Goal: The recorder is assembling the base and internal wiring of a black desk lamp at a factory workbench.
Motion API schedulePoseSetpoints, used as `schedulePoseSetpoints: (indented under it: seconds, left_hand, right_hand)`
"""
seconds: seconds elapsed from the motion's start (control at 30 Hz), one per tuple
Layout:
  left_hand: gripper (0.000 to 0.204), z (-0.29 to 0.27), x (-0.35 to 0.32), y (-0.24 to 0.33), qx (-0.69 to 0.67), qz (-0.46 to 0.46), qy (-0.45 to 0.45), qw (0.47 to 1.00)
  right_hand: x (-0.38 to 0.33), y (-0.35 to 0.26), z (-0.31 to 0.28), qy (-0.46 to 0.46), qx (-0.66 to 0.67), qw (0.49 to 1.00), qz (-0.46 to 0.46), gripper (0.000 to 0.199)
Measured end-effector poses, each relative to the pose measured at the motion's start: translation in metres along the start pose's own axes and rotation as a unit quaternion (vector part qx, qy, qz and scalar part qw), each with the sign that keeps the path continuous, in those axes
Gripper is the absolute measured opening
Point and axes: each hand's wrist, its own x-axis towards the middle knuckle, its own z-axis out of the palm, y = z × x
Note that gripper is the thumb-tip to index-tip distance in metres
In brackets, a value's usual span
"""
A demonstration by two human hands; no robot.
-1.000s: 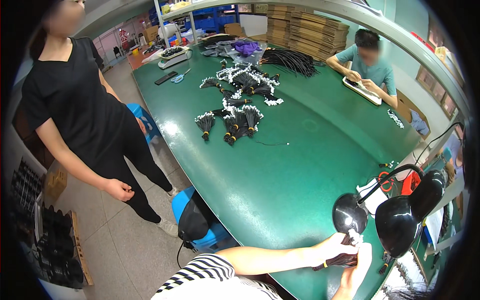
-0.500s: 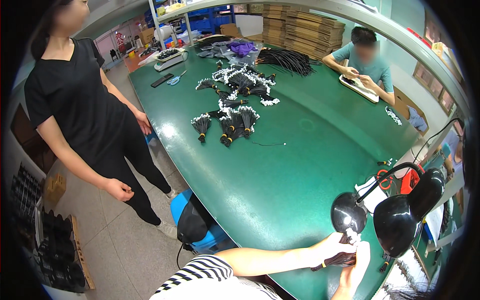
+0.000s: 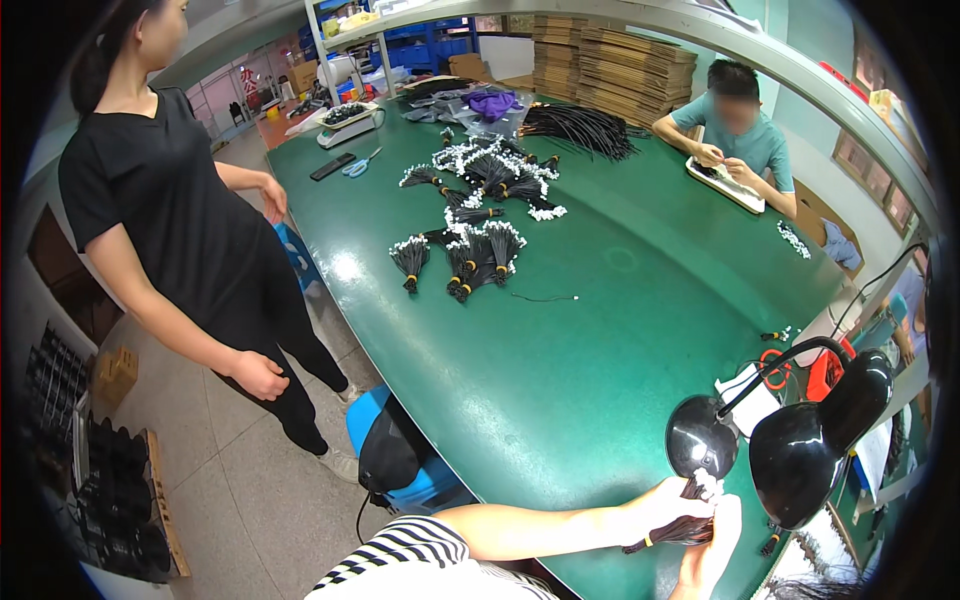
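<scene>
Near the lower right of the green table, I hold a bundle of thin black cables (image 3: 682, 530) with white connectors at its upper end. My left hand (image 3: 655, 507) is closed round the bundle from the left side. From the right, my right hand (image 3: 722, 532) grips the same bundle close to the white ends; some of its fingers are hidden behind the cables. A yellow band ties the bundle's lower left end. Just beyond my hands stands a black desk lamp, its round base (image 3: 702, 437) almost touching the connectors and its shade (image 3: 790, 465) to the right.
Several banded cable bundles (image 3: 480, 255) lie mid-table, with one loose cable (image 3: 545, 297) nearby. Blue scissors (image 3: 361, 163) lie at the far left. A standing person (image 3: 170, 210) is beside the left edge; a seated person (image 3: 745, 140) handles something over a tray (image 3: 735, 190). Red-handled scissors (image 3: 775, 370) lie behind the lamp.
My view has shifted slightly, so the table appears a little lower and to the right. The standing person's head has turned and their far hand has risen. Both my hands still grip the bundle.
</scene>
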Motion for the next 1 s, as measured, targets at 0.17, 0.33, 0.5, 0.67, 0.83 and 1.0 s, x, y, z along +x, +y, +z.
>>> schedulePoseSetpoints:
  seconds: [0.17, 0.33, 0.5, 0.67, 0.83, 1.0]
  left_hand:
    - [0.012, 0.004, -0.004, 0.006, -0.016, -0.012, 0.010, 1.000]
    - [0.012, 0.003, -0.003, 0.005, -0.023, -0.008, 0.012, 1.000]
    - [0.011, 0.001, -0.001, 0.002, -0.021, -0.010, -0.001, 1.000]
    - [0.012, -0.004, -0.003, 0.000, -0.026, -0.014, 0.014, 0.999]
    - [0.012, 0.003, -0.001, 0.004, -0.028, -0.023, 0.010, 0.999]
    - [0.011, -0.002, 0.005, -0.003, -0.034, -0.010, -0.016, 0.999]
  right_hand:
    - [0.000, -0.001, 0.001, -0.032, -0.008, 0.999, -0.015, 0.012]
    - [0.000, -0.002, 0.004, -0.043, 0.003, 0.999, -0.007, 0.011]
    - [0.000, -0.002, -0.001, -0.039, -0.006, 0.999, -0.018, 0.011]
    - [0.001, 0.004, 0.001, -0.020, 0.028, 0.999, 0.003, 0.011]
    - [0.000, 0.002, -0.005, -0.002, 0.053, 0.999, 0.010, 0.011]
    - [0.001, 0.003, -0.006, 0.024, 0.048, 0.999, 0.005, 0.011]
